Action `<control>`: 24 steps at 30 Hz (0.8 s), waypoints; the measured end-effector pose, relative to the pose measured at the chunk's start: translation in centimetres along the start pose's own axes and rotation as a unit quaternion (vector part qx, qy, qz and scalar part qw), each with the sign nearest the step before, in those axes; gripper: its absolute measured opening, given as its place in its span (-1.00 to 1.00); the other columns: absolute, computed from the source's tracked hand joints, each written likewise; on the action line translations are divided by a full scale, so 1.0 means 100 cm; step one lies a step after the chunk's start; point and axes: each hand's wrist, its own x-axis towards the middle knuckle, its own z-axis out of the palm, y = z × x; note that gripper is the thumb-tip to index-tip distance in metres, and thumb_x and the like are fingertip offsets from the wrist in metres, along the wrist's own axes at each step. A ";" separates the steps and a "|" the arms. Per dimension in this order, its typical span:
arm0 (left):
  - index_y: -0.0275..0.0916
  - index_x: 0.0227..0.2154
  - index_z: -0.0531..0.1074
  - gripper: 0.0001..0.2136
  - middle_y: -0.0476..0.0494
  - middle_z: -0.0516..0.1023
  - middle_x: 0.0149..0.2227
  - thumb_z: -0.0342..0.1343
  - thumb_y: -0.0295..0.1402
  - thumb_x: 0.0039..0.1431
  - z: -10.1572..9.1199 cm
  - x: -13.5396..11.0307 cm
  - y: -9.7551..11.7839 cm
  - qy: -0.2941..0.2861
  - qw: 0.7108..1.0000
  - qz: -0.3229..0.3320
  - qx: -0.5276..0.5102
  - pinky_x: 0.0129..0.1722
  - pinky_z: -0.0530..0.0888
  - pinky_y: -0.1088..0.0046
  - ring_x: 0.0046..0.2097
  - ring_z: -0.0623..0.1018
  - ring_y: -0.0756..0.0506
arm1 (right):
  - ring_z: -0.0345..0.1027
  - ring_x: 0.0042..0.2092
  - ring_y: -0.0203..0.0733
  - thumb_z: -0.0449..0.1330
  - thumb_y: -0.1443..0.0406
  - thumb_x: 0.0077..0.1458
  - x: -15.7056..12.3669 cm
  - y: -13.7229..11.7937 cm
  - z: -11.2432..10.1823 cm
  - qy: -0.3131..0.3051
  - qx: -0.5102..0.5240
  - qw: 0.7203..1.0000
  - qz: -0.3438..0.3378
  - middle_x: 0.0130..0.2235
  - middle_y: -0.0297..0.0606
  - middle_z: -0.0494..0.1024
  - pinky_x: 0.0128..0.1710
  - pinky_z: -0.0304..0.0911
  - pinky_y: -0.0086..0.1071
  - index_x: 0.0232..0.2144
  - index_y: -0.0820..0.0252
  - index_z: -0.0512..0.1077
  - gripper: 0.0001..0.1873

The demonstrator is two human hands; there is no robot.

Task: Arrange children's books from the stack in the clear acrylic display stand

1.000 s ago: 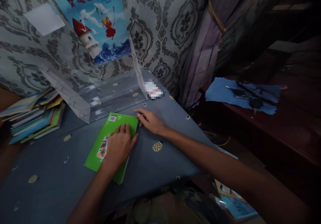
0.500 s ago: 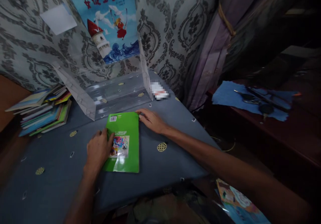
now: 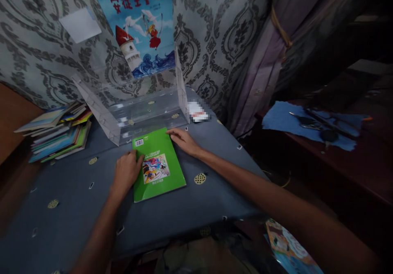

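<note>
A thin green book (image 3: 158, 165) lies flat on the blue-grey tablecloth (image 3: 76, 208), back cover up, with a barcode sticker at its far left corner. My left hand (image 3: 126, 172) rests on the book's left edge, fingers curled over it. My right hand (image 3: 183, 140) lies flat at the book's far right corner, fingers stretched out and touching the edge. Just beyond the book stands a clear acrylic bin (image 3: 138, 110), open toward me, with a blue picture book (image 3: 141, 24) upright at its back.
A stack of thin picture books (image 3: 57, 131) lies at the left by the wall. A small white packet (image 3: 198, 112) sits right of the bin. The table's right edge drops toward a dark bench with a blue cloth (image 3: 307, 122) and tools. More books (image 3: 288, 245) lie on the floor.
The green book has turned clockwise and slid closer to the bin. My left hand moved from on top of the cover to its left edge. My right hand stayed at the far corner.
</note>
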 end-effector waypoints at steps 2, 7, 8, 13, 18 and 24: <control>-0.33 -0.09 0.50 -0.64 -0.37 0.60 -0.15 -0.14 -0.22 0.40 -0.009 -0.004 0.007 -0.013 0.999 -0.007 0.033 -0.21 0.50 0.27 -0.11 0.61 -0.29 | 0.43 -0.11 -0.19 0.06 0.40 0.22 -0.003 0.001 0.002 0.003 -0.006 1.000 -0.009 -0.11 -0.21 0.57 -0.06 0.34 -0.28 -0.07 0.19 0.50 -0.71; -0.22 -0.01 0.47 -0.67 -0.30 0.51 0.05 -0.02 -0.15 0.37 -0.009 -0.031 0.024 0.005 0.984 0.177 -0.022 -0.06 0.52 0.21 0.11 0.49 -0.28 | 0.41 -0.08 -0.14 0.06 0.39 0.21 -0.018 -0.005 0.002 0.007 -0.068 0.997 -0.046 -0.11 -0.16 0.56 0.00 0.32 -0.21 -0.06 0.20 0.49 -0.71; -0.19 0.05 0.44 -0.65 -0.28 0.49 0.11 0.02 -0.12 0.35 -0.004 -0.038 0.026 0.012 0.971 0.235 -0.051 0.03 0.50 0.19 0.15 0.47 -0.26 | 0.40 -0.06 -0.12 0.06 0.38 0.22 -0.023 -0.007 0.002 0.004 -0.080 0.995 -0.056 -0.11 -0.15 0.56 0.03 0.31 -0.18 -0.07 0.21 0.49 -0.71; -0.24 0.19 0.33 -0.50 -0.34 0.40 0.23 0.11 -0.09 0.29 0.026 -0.063 0.031 0.083 0.942 0.317 -0.072 0.24 0.33 0.02 0.27 0.36 -0.31 | 0.36 0.06 -0.05 0.04 0.36 0.26 -0.044 -0.024 0.000 -0.014 -0.109 0.989 -0.098 -0.04 -0.10 0.56 0.15 0.24 -0.06 -0.08 0.20 0.48 -0.74; -0.26 0.18 0.37 -0.57 -0.36 0.43 0.23 0.02 -0.16 0.36 0.035 -0.064 0.031 0.106 0.937 0.330 -0.044 0.24 0.35 0.04 0.28 0.39 -0.29 | 0.35 0.09 -0.05 0.06 0.35 0.26 -0.054 -0.032 0.000 -0.033 -0.118 0.987 -0.106 -0.02 -0.12 0.54 0.17 0.24 -0.02 -0.08 0.15 0.47 -0.75; -0.29 0.16 0.40 -0.59 -0.35 0.47 0.20 -0.03 -0.19 0.39 0.027 -0.061 0.027 0.094 0.931 0.348 -0.060 0.22 0.40 0.05 0.27 0.42 -0.28 | 0.36 0.08 -0.04 0.06 0.32 0.28 -0.055 -0.030 0.001 -0.033 -0.115 0.986 -0.113 -0.03 -0.07 0.54 0.14 0.27 -0.02 -0.09 0.18 0.47 -0.77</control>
